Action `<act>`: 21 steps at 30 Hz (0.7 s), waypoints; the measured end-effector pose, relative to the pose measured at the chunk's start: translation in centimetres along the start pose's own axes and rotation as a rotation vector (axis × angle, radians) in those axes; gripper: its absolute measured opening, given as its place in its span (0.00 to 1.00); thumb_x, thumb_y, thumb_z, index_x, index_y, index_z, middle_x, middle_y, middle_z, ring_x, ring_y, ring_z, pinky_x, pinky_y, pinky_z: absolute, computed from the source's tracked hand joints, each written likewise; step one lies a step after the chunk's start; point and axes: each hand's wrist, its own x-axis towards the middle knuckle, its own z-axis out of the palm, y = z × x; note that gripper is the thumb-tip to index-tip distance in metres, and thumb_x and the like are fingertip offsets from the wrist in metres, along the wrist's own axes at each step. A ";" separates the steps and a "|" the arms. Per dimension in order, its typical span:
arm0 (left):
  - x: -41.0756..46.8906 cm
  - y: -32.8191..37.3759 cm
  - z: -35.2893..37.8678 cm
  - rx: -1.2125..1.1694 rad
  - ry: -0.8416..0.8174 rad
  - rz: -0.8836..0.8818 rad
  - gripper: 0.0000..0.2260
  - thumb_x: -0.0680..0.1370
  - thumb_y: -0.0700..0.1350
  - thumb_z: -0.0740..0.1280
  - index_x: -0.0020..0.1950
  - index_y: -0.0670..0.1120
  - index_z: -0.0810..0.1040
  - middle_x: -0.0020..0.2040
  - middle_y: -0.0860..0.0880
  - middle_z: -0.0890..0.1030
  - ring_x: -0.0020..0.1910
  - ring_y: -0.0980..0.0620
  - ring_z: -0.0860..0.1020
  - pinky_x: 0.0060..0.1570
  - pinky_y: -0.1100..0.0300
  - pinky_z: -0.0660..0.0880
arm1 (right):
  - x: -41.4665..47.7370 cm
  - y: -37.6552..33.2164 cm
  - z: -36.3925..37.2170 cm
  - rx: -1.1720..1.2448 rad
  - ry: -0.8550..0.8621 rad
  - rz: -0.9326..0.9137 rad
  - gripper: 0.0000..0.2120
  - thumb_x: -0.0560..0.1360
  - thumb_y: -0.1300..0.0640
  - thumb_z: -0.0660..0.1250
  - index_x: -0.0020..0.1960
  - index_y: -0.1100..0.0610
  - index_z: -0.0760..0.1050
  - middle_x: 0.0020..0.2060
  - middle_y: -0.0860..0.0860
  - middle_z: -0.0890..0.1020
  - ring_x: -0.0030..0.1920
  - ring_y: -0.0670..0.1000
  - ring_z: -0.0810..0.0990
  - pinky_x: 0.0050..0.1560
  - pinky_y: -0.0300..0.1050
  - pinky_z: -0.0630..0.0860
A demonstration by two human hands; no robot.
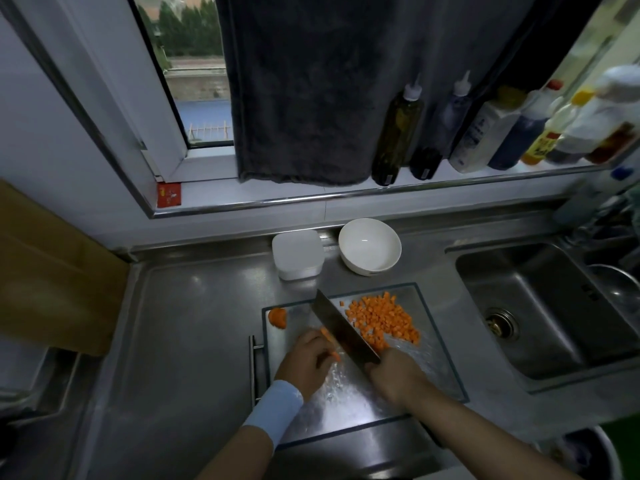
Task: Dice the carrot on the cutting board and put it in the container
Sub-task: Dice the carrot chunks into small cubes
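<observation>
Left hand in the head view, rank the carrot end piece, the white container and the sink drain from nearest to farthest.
From the left hand, holding carrot strips beside the right hand and its knife:
1. Carrot end piece, at the far left corner of the board.
2. White container, behind the board on the counter.
3. Sink drain, far right in the sink.

The kitchen is dim and bluish, with grey daylight at the window (pixel 194 81) far beyond the fingers (pixel 317 344) of the left hand (pixel 306 363) and soft white glare on the cutting board (pixel 349 393) just behind them. Wide-angle distortion bends the sill (pixel 311 199) and counter (pixel 194 341) edges, and the bottles (pixel 588 123) far right of the fingers are smeared and soft, perhaps from motion.
</observation>
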 end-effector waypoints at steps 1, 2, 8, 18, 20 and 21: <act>0.1 0.0 -0.3 -0.022 0.021 -0.020 0.05 0.74 0.42 0.68 0.46 0.52 0.78 0.49 0.58 0.72 0.48 0.62 0.73 0.52 0.72 0.70 | 0.1 0.0 -0.2 0.013 0.007 0.004 0.11 0.77 0.48 0.62 0.47 0.55 0.76 0.42 0.51 0.81 0.44 0.51 0.80 0.45 0.43 0.75; 0.3 -0.1 -0.6 -0.034 0.031 -0.032 0.06 0.74 0.40 0.67 0.45 0.53 0.77 0.50 0.59 0.71 0.48 0.62 0.74 0.51 0.72 0.70 | 0.2 0.1 -0.3 0.028 0.015 0.007 0.11 0.77 0.48 0.62 0.46 0.55 0.76 0.42 0.51 0.81 0.44 0.52 0.80 0.46 0.44 0.76; 1.7 -0.3 -1.2 0.122 -0.125 0.065 0.15 0.73 0.39 0.66 0.57 0.51 0.75 0.60 0.56 0.70 0.59 0.59 0.69 0.62 0.70 0.65 | 1.0 0.4 -0.6 0.036 0.059 -0.001 0.14 0.77 0.48 0.62 0.53 0.56 0.79 0.48 0.54 0.83 0.48 0.53 0.81 0.50 0.46 0.77; 1.2 0.3 -0.3 0.101 -0.109 0.052 0.17 0.77 0.36 0.63 0.61 0.54 0.75 0.60 0.56 0.72 0.59 0.58 0.70 0.63 0.66 0.67 | 1.3 0.4 0.9 0.023 0.054 -0.042 0.11 0.80 0.50 0.61 0.53 0.55 0.78 0.51 0.54 0.83 0.53 0.53 0.80 0.54 0.45 0.75; 1.1 0.3 -0.5 0.116 -0.079 0.067 0.17 0.77 0.36 0.64 0.61 0.56 0.75 0.60 0.58 0.72 0.60 0.60 0.70 0.64 0.66 0.67 | 1.3 0.5 1.0 0.013 0.056 -0.037 0.11 0.80 0.50 0.61 0.53 0.56 0.78 0.51 0.54 0.83 0.53 0.54 0.80 0.54 0.45 0.75; 1.1 0.1 -0.7 0.147 -0.073 0.089 0.17 0.76 0.36 0.65 0.60 0.55 0.77 0.61 0.58 0.73 0.60 0.60 0.70 0.64 0.66 0.67 | 1.4 0.5 0.9 0.011 0.050 -0.032 0.11 0.80 0.50 0.61 0.52 0.56 0.78 0.50 0.54 0.83 0.53 0.53 0.81 0.53 0.45 0.75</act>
